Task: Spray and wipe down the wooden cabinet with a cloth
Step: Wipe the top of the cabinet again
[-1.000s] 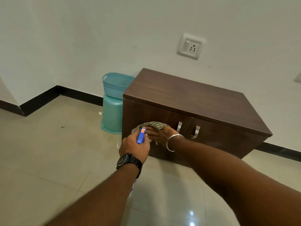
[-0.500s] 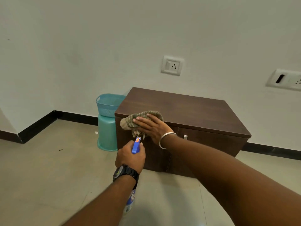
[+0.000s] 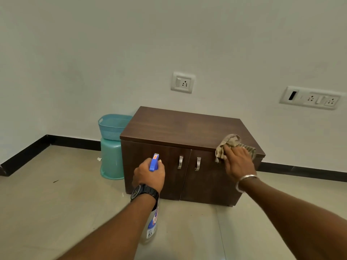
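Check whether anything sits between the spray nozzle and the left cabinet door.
Nothing visible does. The left hand holds the spray bottle with its nozzle facing the left door of the cabinet, only open air between. The right hand presses the cloth at the right front edge, well aside.

Looks like a sparsely furnished room in a home. Plain white wall with power sockets, black skirting, glossy tiled floor. Low wooden cabinet beside teal plastic basket on an upturned stool.
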